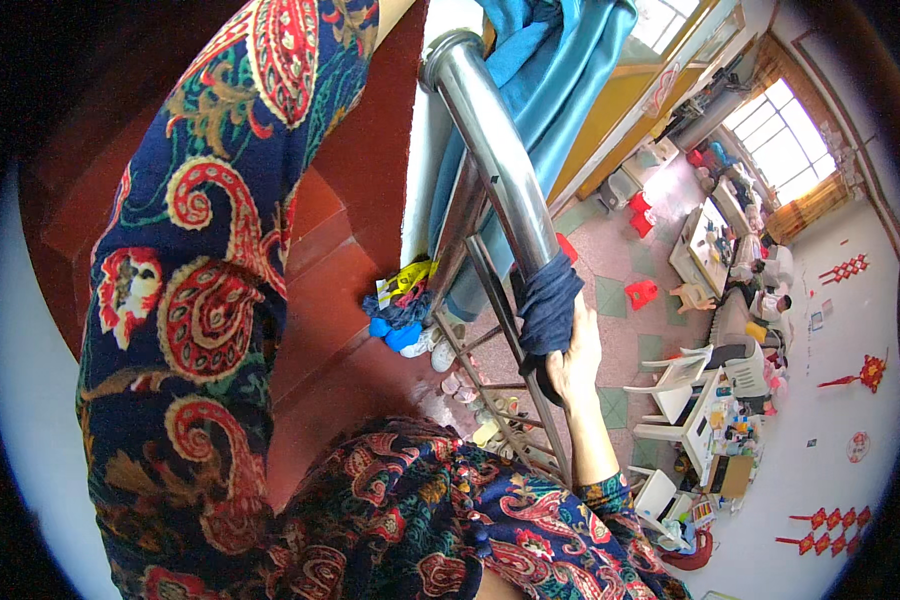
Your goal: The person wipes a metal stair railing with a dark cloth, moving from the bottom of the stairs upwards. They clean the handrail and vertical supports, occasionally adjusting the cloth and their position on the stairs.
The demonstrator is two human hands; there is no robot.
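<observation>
My right hand (576,358) grips a dark navy cloth (551,309) that is wrapped around a stainless steel handrail (499,150). The fingers on the far side of the rail are partly hidden. My left hand is out of view; its forearm, in a paisley sleeve (217,225), runs up past the top edge. Below the handrail, thinner metal bars of the balustrade (487,270) slope down. Close by hangs a shiny blue curtain (562,90).
Dark red stair steps (330,300) lie on the left. A bundle of cloths and bags (401,311) sits by the balustrade foot, near shoes (446,351). Beyond the rail are red plastic stools (640,294), white plastic chairs (675,382) and a cluttered white table (701,431).
</observation>
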